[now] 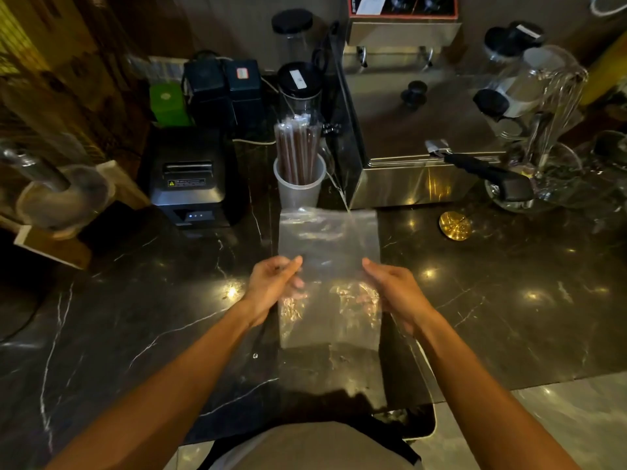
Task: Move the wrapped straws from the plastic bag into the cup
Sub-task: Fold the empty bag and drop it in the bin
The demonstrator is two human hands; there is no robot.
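Now both sides pinched: left hand (274, 283) and right hand (393, 290) closed on the edges of the plastic bag (329, 262), stretched flat above the dark counter (135, 317). Looks empty, nothing brown inside. Beyond it, wrapped straws (298, 147) upright in the cup (299, 191). Transfer apparently done; only the bag left to put away.
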